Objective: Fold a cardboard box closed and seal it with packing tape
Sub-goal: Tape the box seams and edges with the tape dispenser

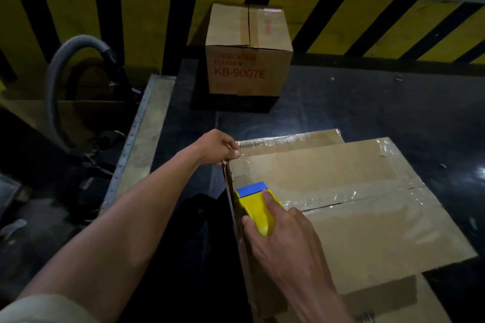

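A large cardboard box [354, 220] lies in front of me with its top flaps folded down. Clear packing tape [349, 195] runs along the centre seam from the right edge toward the left. My right hand [283, 238] grips a yellow tape dispenser with a blue front [256, 204], pressed on the seam at the box's left edge. My left hand [217, 148] pinches the box's far left corner, where a taped flap [288, 139] sticks out.
A smaller sealed box printed KB-9007E [249, 52] stands farther back on the dark table [367, 102]. A grey hose [63, 65] and dark equipment sit on the floor to the left. A yellow-and-black striped wall [367, 23] runs behind.
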A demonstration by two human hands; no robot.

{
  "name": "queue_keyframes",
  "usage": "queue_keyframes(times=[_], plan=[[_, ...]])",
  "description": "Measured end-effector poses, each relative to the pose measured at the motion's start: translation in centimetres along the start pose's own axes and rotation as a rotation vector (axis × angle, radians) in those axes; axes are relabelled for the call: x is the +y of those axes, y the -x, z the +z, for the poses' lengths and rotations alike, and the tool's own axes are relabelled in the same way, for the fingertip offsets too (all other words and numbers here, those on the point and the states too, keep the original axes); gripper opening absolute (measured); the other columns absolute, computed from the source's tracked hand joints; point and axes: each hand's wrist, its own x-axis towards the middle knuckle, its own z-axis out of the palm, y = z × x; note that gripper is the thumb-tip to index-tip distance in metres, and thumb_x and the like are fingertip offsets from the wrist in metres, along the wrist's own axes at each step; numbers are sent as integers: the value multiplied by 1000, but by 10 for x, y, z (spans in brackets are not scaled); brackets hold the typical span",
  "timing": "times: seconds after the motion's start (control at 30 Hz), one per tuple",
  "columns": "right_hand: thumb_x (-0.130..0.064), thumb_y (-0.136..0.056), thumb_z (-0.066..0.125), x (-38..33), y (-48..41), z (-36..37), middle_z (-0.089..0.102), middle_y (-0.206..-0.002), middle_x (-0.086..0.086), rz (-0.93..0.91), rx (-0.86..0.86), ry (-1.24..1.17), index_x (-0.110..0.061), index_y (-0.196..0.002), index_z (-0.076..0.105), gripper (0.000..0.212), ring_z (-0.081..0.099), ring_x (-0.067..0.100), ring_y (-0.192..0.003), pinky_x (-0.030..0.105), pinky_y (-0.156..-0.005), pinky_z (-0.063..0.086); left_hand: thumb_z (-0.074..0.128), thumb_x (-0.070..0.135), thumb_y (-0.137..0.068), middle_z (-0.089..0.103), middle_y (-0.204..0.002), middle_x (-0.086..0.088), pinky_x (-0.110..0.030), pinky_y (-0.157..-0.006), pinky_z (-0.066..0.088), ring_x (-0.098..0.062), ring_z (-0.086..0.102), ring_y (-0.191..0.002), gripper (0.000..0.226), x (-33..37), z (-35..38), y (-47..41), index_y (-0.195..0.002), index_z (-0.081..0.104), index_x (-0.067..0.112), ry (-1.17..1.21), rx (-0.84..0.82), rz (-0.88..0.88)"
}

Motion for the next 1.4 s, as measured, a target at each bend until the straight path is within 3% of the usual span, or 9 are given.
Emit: queue_keyframes(times=[0.33,0.53,0.67,0.73,0.8,1.13,1.23,1.33,1.4], plan=[[-64,-90,41,1,-5,2,45,-100,2,1,6,4,-40,-150,27,66,55,22,-103,32,-80,43,82,19,-80,70,-98,2,-26,-62,53,-18,66,-94,12,5,-4,-1,-84,72,24,-100,66,-56],[-65,-90,41,1,-5,5,49,-104,2,-19,36,31,-40,-150,27,66,56,23,-104,32,-75,40,64,5,-86,74,-88,10,-28,-90,56,-6,67,-89,27,12,3,17,-86,82,25,-280,56,130],[-64,-90,42,-1,-6,5,48,-101,3,-34,42,44,-41,-149,27,65,57,24,-102,31,-70,34,57,17,-92,70,-92,13,-25,-91,51,-8,65,-99,29,19,-2,23,-100,83,26,-350,-1,102],[-63,-90,42,-2,-6,4,46,-96,2,-51,42,47,-41,-148,29,64,57,24,-99,31,-69,35,66,35,-93,76,-101,7,-26,-90,51,-14,68,-105,23,21,0,24,-108,81,25,-363,11,147],[-63,-90,42,-2,-9,4,50,-99,3,-55,35,54,-39,-149,30,65,57,25,-100,34,-71,38,73,45,-89,75,-118,2,-27,-97,50,-15,66,-114,39,16,8,23,-121,76,22,-394,16,192],[-61,-83,37,6,-4,2,67,-81,3,-87,20,102,-29,-141,39,67,60,26,-92,36,-73,49,70,42,-92,75,-118,1,-22,-90,45,-13,66,-112,36,-7,22,26,-126,72,30,-331,66,243],[-56,-84,41,1,-7,2,67,-84,6,-72,-9,136,-24,-125,52,52,62,28,-90,35,-71,50,66,44,-95,73,-125,0,-31,-98,50,-18,64,-118,37,-12,27,32,-129,70,30,-343,112,267],[-52,-82,45,-2,-15,1,66,-82,7,-51,-29,136,-21,-93,57,35,63,30,-80,38,-71,53,55,43,-101,70,-128,-6,-35,-92,50,-29,62,-118,40,-9,35,38,-137,63,28,-480,128,294],[-53,-81,44,-3,-17,1,67,-81,7,-53,-45,140,-21,-89,56,35,63,30,-78,38,-71,54,49,46,-102,67,-131,-10,-39,-91,50,-33,60,-118,46,-7,39,42,-141,55,22,-574,96,303]])
